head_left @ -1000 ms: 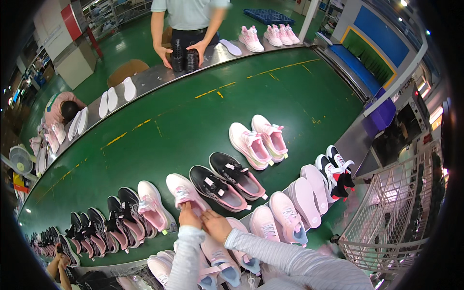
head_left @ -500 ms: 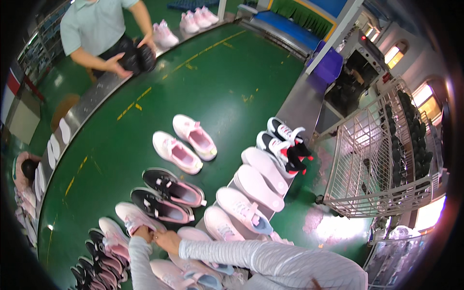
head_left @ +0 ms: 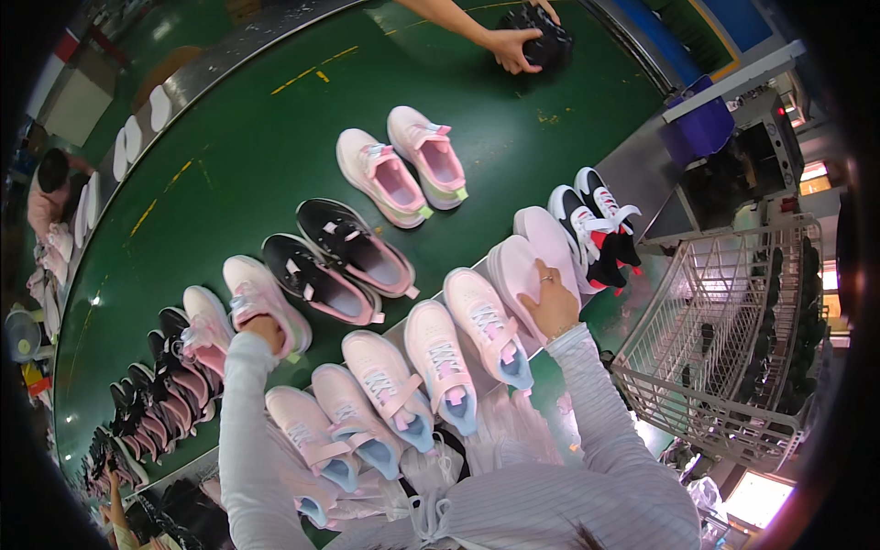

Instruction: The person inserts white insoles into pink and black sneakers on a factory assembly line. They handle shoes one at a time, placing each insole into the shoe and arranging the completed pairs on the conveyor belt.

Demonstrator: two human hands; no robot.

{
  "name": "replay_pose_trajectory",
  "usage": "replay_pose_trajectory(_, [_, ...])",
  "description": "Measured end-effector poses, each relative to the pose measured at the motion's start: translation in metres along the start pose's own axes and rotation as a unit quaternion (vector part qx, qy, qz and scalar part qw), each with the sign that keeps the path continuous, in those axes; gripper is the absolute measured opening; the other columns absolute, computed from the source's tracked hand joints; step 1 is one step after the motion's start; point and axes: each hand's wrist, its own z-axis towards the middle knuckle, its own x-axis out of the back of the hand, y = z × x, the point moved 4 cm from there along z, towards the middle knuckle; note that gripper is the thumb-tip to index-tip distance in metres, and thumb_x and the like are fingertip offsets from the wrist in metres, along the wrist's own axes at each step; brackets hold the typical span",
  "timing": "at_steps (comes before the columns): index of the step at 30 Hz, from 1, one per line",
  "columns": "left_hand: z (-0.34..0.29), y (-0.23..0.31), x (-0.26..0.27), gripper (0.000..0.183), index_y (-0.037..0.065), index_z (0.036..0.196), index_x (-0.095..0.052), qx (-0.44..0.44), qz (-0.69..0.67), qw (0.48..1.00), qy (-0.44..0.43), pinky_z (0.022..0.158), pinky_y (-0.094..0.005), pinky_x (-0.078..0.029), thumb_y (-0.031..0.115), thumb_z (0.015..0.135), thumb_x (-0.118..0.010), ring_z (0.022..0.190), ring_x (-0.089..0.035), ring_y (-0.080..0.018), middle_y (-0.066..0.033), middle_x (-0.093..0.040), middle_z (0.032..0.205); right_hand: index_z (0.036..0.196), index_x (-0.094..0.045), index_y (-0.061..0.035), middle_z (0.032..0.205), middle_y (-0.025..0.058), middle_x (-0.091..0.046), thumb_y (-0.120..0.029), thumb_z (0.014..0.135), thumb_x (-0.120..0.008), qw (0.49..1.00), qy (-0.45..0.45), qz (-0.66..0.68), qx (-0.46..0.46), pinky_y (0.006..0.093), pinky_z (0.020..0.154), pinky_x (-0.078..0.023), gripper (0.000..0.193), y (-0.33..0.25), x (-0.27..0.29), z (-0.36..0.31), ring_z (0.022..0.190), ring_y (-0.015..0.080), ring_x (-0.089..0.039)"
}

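My left hand (head_left: 263, 330) reaches into the mouth of a pale pink sneaker (head_left: 254, 278); its fingertips are hidden inside. With fingers stretched apart, my right hand (head_left: 554, 307) lies on the nearer of two stacks of pale pink insoles (head_left: 515, 272). Between my arms, a row of pink sneakers with light blue linings (head_left: 392, 385) stands near my body. A pair of black shoes with pink linings (head_left: 344, 246) sits just beyond the left hand's sneaker. Farther off is another pink pair (head_left: 383, 179). Black, white and red shoes (head_left: 593, 223) adjoin the insoles on the right.
Several more black and pink shoes (head_left: 174, 376) line the green table (head_left: 247, 165) at left. A co-worker's hands (head_left: 518, 48) hold a black, shiny bundle (head_left: 548, 38) over the far side. A wire rack cart (head_left: 710, 339) stands at right. White insoles (head_left: 128, 147) lie along the far left edge.
My right hand has left the pink sneaker and moved right onto the insoles. My left hand stays at the sneaker. The co-worker's hands have moved over the table with the black bundle.
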Motion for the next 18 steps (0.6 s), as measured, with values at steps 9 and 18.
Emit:
replay_pose_trajectory(9, [0.027, 0.07, -0.015, 0.053, -0.004, 0.117, -0.029, 0.066, -0.513, 0.718, 0.466, 0.088, -0.0304, -0.031, 0.012, 0.074, -0.055, 0.103, -0.041, -0.0268, -0.0199, -0.035, 0.116, 0.126, -0.016, -0.0111, 0.095, 0.0172, -0.052, -0.028, 0.061, -0.064, 0.992, -0.122, -0.036, 0.001, 0.0398, 0.06, -0.043, 0.083, 0.016, -0.014, -0.017, 0.068, 0.0319, -0.055])
replay_pose_trajectory(18, [0.038, 0.031, 0.011, 0.026, 0.002, 0.083, -0.058, 0.175, -0.494, 0.673, 0.522, 0.062, -0.0349, -0.041, 0.025, 0.079, -0.047, 0.069, -0.054, -0.0323, -0.0183, -0.056, 0.075, 0.108, -0.043, -0.0048, 0.095, 0.0168, -0.052, -0.015, 0.067, -0.058, 0.988, 0.079, 0.083, 0.104, 0.0352, 0.058, -0.044, 0.046, -0.026, 0.035, -0.021, 0.069, 0.0304, -0.055])
